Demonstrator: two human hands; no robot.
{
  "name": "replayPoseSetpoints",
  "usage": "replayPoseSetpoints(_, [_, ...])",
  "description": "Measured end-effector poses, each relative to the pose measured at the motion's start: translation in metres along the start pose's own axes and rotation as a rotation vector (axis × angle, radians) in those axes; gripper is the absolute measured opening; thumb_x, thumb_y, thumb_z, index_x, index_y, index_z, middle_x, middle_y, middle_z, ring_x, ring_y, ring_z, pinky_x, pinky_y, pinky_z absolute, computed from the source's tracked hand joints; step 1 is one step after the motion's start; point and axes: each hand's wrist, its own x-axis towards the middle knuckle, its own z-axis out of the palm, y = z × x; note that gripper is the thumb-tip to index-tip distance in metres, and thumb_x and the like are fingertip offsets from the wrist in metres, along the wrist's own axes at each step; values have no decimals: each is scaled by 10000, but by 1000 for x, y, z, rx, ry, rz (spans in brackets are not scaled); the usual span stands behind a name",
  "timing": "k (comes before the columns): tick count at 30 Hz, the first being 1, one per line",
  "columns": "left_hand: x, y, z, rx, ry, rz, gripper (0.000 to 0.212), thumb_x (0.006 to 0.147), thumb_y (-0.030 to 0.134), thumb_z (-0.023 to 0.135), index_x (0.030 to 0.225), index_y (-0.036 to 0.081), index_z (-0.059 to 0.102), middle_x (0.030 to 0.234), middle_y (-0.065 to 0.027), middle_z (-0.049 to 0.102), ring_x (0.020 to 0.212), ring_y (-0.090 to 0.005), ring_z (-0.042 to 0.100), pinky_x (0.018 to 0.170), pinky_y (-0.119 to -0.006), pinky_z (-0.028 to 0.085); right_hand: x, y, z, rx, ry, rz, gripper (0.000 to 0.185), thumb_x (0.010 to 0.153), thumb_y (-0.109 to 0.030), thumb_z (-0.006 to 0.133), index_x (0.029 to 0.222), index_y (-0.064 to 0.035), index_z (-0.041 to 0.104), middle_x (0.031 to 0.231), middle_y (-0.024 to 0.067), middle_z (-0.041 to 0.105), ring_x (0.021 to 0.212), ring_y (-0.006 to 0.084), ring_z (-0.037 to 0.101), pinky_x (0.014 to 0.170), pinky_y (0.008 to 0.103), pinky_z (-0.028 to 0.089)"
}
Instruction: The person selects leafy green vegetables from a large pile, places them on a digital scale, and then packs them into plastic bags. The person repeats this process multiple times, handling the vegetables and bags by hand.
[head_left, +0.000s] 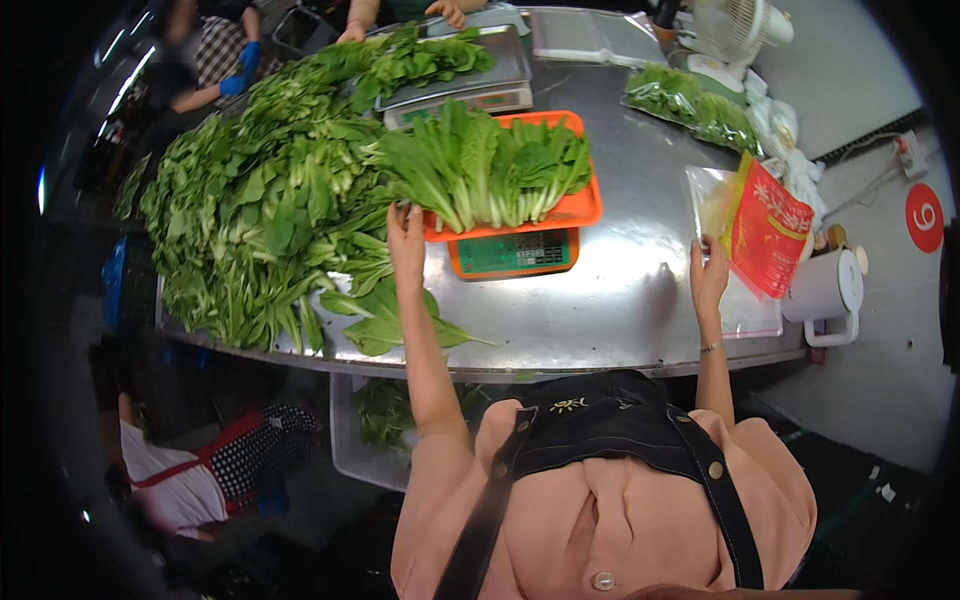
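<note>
Leafy green vegetables (480, 169) lie in an orange tray (574, 217), their pale stems pointing towards me. The tray sits on an orange scale with a green keypad (514, 253). My left hand (406, 244) is at the tray's left front corner, beside the loose greens. Whether its fingers grip the rim or a leaf is unclear. My right hand (708, 277) reaches to the left edge of clear plastic bags (709, 196), fingertips against the film. A red printed bag (772, 225) lies over these bags, right of that hand. I cannot tell whether the fingers pinch the film.
A large heap of greens (262, 217) covers the steel table's (622, 165) left side. Behind the tray stands another scale (457, 97), with a person's hands (448, 13) beyond. Packed greens (690, 109), a fan (731, 34) and a white jug (821, 289) line the right. Other people are at left.
</note>
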Motion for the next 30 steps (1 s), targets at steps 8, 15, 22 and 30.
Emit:
replayPoseSetpoints(8, [0,18,9,88,-57,31,467,917,208,544,1258,-69,388,1105,-152,565,972,-181,528,857,-291,410,73,53,18,-585,154,179,644,784,-414,641,1262,-39,426,1209,179,477,1082,369,479,831,517,422])
replayPoseSetpoints(15, [12,9,19,398,52,53,425,875,266,595,1118,-59,470,1047,-204,584,881,-272,574,802,-355,440,99,104,10,-415,155,169,273,862,-171,518,1093,-28,545,1011,188,548,880,377,566,730,461,467])
replayPoseSetpoints(22, [17,-5,45,394,60,184,538,870,163,522,1298,-82,306,1226,-284,480,1088,-396,492,942,-384,369,21,-41,-7,-22,-451,-192,320,847,-164,549,1128,-12,530,1047,203,540,910,390,561,757,438,474])
replayPoseSetpoints(30, [5,47,60,52,-58,-194,899,859,359,604,1431,-15,20,1395,-201,323,1248,-276,363,1038,-326,282,24,-201,68,520,-461,-255,740,838,-379,608,1299,127,328,1244,286,435,1160,376,443,973,413,370])
